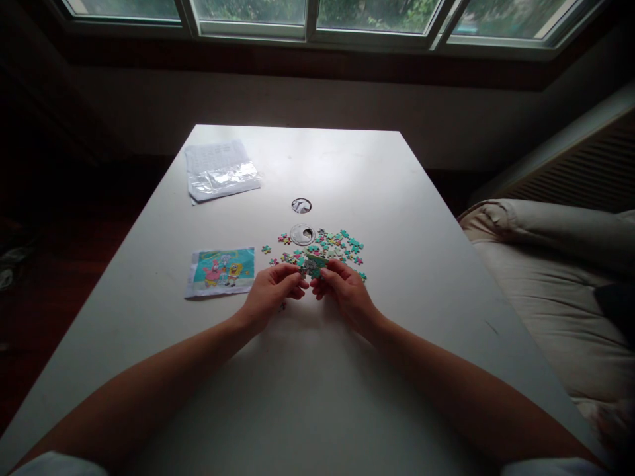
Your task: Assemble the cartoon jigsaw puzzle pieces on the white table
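Jigsaw section (316, 264), green and grey, sits between the two hands just above the table's middle, its edges covered by fingertips. The left hand (276, 289) pinches its left end between thumb and fingers; whether the grey bit there is a separate piece is too small to tell. The right hand (346, 287) grips the green end, thumb on top, its other fingers curled partly out of sight.

Behind the hands spread loose pieces (353, 244), mostly green with some pink and yellow, part of the heap blocked by the hands. One dark piece (282, 306) shows only partly below the left hand. Two round fittings (302, 234) are set in the white table (317, 403); what fills the farther one is unclear.

To the left lies a cartoon picture sheet (223, 271), its lower right corner close against the left hand. Farther back, glare and blur make the print on a plastic-covered paper (222, 170) unreadable. Both sleeves (553, 467) are cut off by the lower edge, and the frame's dark left side hides detail.
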Tool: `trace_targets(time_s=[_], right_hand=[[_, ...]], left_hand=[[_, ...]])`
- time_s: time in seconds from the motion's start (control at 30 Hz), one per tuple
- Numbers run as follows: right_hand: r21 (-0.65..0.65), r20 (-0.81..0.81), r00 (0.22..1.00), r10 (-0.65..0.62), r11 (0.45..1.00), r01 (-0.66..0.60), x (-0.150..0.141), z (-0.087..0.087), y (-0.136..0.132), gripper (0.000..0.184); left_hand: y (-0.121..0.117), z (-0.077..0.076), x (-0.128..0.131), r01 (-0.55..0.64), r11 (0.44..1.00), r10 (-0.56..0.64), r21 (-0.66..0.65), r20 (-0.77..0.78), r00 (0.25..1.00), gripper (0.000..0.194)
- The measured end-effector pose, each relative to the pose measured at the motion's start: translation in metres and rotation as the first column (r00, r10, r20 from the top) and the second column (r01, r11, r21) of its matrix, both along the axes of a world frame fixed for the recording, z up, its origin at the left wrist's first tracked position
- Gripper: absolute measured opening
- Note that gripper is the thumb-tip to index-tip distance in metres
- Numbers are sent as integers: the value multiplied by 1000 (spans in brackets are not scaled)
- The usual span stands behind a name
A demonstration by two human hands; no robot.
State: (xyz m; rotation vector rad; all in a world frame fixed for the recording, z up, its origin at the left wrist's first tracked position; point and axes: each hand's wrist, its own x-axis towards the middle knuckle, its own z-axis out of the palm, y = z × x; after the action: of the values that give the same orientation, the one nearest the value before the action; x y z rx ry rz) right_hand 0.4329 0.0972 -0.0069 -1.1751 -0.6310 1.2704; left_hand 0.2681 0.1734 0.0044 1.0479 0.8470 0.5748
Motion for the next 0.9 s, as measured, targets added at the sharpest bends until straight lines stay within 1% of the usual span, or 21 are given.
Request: trace_targets(time_s=[0.23,0.4,0.53,0.73,0.83,0.9], right_hand=[[-7,-11,1000,-13,1000,13,0,-1,1,31],[2,5,1000,0,1000,0,0,0,1,36],[15,17,1000,8,1000,-8,0,0,1,35],[18,61,998,-2,1000,1,1,0,2,34],[23,88,996,-29,999,27,4,-1,2,35],[16,96,995,-35,999,33,8,-1,2,35]], left_hand=[[0,-1,1,13,1000,-13,7,4,1000,37],[0,2,1,31,999,-31,31,-5,999,33],[-1,4,2,30,999,-29,46,-13,999,32],[-1,2,1,46,997,-45,60,-20,999,30],[0,3,0,79,991,-75,104,-46,996,28],[0,5,-1,113,980,-99,163,-91,991,25]])
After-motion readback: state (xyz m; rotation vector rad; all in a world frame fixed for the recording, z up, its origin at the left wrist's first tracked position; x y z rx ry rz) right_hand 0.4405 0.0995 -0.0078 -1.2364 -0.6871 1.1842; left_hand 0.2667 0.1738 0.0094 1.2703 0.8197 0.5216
